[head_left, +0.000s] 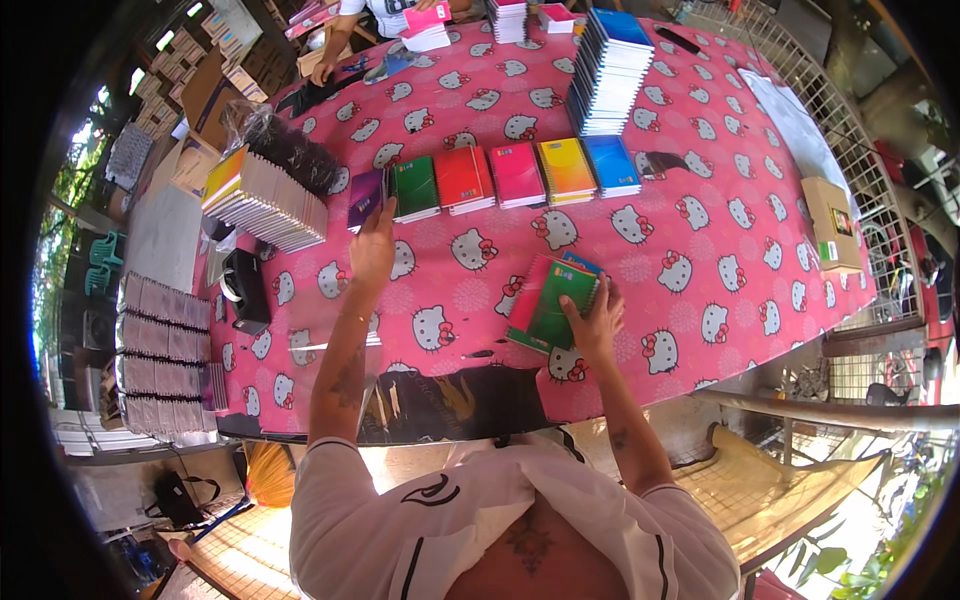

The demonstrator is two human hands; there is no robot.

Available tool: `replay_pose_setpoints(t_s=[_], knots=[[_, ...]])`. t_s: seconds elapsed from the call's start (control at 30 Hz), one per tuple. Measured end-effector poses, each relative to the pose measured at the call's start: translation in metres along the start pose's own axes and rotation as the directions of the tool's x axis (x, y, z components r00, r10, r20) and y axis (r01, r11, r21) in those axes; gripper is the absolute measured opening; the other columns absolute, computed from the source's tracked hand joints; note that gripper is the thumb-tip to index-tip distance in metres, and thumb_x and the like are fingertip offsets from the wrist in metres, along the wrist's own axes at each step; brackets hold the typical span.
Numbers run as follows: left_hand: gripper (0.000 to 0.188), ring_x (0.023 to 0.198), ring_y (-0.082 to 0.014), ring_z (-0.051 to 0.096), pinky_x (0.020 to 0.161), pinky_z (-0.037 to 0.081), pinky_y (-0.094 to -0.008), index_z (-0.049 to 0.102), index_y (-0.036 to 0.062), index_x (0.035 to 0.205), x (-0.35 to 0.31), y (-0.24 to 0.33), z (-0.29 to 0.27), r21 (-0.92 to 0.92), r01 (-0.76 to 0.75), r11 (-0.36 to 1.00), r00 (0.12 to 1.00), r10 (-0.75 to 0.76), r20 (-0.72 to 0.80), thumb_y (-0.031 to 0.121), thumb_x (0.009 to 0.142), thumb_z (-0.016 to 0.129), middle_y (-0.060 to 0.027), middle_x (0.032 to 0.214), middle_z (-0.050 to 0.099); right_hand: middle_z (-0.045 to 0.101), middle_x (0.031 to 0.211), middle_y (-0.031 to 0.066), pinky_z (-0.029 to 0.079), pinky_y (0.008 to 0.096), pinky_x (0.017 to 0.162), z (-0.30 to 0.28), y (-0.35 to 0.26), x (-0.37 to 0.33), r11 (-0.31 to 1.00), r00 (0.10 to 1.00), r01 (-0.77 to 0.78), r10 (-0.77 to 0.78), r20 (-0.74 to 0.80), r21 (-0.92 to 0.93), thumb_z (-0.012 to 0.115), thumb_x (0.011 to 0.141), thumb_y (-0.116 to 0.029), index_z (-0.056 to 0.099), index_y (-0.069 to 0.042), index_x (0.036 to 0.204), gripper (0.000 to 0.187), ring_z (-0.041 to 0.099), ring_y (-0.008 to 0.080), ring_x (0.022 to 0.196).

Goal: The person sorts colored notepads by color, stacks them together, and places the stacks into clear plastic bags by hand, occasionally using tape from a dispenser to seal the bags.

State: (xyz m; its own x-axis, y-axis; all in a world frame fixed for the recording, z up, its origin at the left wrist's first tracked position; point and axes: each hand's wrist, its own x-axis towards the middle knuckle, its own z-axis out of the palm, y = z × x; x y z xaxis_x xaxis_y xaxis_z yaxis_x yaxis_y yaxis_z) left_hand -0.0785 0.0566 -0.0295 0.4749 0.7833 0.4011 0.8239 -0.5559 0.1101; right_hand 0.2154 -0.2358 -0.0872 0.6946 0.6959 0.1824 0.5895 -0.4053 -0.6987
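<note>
My left hand (374,238) reaches to a purple spiral notebook (364,190) at the left end of a row, its fingers closed at the notebook's near right edge. Beside it in the row lie a green notebook (414,186), a red notebook (464,178), a pink notebook (516,172), a yellow notebook (565,168) and a blue notebook (611,163). My right hand (600,318) grips the right side of a small fanned pile, thumb on the cover of its top green notebook (553,312). Blue and red or pink covers peek out from under that one.
A tall notebook stack (607,80) stands behind the row. At left are a leaning notebook stack (265,200), a black tape dispenser-like object (245,290) and bundled notebooks (160,355). A cardboard box (832,225) sits at right. Across the table another person (385,18) handles pink notebooks.
</note>
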Motion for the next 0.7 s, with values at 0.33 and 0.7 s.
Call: replay_pose_setpoints(t_s=[0.33, 0.7], knots=[[0.050, 0.056, -0.0206, 0.069, 0.051, 0.052, -0.0378, 0.067, -0.0023, 0.078, 0.023, 0.189, -0.088, -0.511, 0.215, 0.832, 0.675, 0.252, 0.693, 0.046, 0.090, 0.069, -0.0113, 0.064, 0.066, 0.044, 0.143, 0.0201, 0.038, 0.0403, 0.107, -0.001, -0.011, -0.002, 0.440, 0.860, -0.501, 0.344, 0.376, 0.745, 0.072, 0.089, -0.044, 0.024, 0.003, 0.153, 0.092, 0.046, 0.0286, 0.129], [0.046, 0.078, -0.0310, 0.069, 0.073, 0.054, -0.0379, 0.068, 0.0002, 0.108, -0.094, 0.178, 0.047, -0.741, 0.508, 0.438, 0.856, -0.158, 0.493, 0.044, 0.097, 0.056, -0.0169, 0.084, 0.069, 0.060, 0.113, 0.0121, 0.055, 0.0345, 0.074, 0.033, -0.055, 0.004, 0.528, 0.858, -0.496, 0.173, 0.484, 0.690, 0.079, 0.085, -0.024, 0.044, 0.003, 0.130, 0.063, 0.064, 0.0187, 0.092]])
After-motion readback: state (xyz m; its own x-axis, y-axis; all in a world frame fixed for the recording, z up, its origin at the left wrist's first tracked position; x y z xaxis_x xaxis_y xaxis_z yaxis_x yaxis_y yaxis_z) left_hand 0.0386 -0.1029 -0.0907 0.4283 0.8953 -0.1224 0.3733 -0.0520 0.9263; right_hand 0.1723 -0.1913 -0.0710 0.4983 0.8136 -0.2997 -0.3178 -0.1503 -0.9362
